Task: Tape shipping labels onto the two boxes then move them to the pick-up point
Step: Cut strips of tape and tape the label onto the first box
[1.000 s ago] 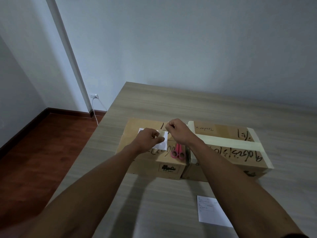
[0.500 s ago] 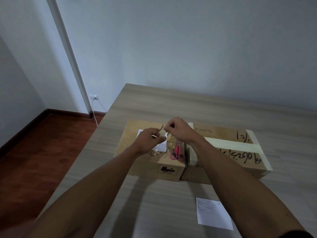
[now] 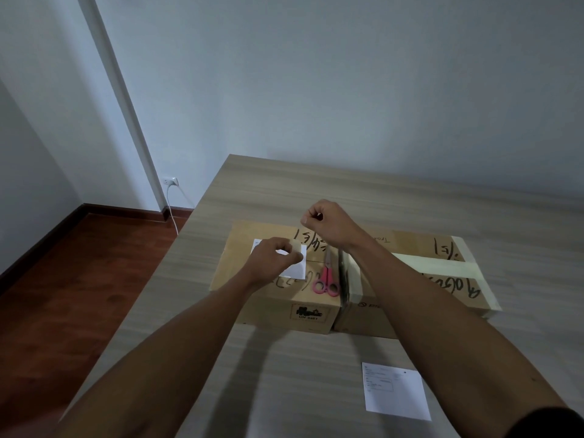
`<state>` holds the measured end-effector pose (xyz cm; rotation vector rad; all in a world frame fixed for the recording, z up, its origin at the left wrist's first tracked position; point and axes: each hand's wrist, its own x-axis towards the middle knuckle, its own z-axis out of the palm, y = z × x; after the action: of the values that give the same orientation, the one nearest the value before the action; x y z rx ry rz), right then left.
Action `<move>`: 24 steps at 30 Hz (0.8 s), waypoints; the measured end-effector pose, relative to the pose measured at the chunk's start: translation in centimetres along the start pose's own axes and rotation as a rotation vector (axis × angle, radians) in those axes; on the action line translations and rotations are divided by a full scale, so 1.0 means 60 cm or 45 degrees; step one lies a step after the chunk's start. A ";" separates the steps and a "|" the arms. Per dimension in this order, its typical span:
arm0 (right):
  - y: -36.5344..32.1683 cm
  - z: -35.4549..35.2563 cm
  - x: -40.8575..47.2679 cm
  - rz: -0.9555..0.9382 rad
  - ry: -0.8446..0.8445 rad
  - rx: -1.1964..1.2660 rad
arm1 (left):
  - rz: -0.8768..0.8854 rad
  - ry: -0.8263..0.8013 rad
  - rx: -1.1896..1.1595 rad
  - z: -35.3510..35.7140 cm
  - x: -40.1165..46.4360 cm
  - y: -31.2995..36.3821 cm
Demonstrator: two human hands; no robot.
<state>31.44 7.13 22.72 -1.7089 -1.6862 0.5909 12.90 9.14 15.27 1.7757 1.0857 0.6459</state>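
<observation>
Light wood-grain table (image 3: 316, 191) fills most of the view, with dark reddish floor (image 3: 79, 279) off its left edge and plain pale walls behind. Nearest, by the table's near edge, a loose shipping label (image 3: 395, 393) lies flat, print too small to read. Further in, two cardboard boxes sit touching side by side. Left box (image 3: 271, 308) has a black sticker on its near face, I can make out "UN 3481"-ish, not sure. A second label (image 3: 297, 268) lies on its top, and pink-handled scissors (image 3: 327, 281) rest near its right edge. Left hand (image 3: 271, 259) hovers over that label, fingers curled around a small tape roll (image 3: 296, 246). Right hand (image 3: 325, 221) is raised further back, thumb and finger pinched, apparently on the tape's end, hard to see. Right box (image 3: 442, 279) has wide pale tape across it and black marker scribbles I can't read. Wall outlet (image 3: 171, 181) with a white cord sits in the far left corner.
</observation>
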 end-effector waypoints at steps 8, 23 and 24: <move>-0.001 -0.010 0.006 0.002 0.049 -0.008 | -0.141 -0.065 -0.087 -0.008 0.006 0.001; 0.002 -0.012 0.014 0.014 0.011 0.012 | -0.103 -0.113 -0.295 -0.010 0.013 0.010; 0.002 -0.012 0.015 0.007 0.014 0.013 | -0.098 -0.146 -0.297 -0.012 0.014 0.015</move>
<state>32.10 7.90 23.24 -1.7074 -1.6687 0.5910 13.08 10.04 16.35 1.5437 0.9553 0.5914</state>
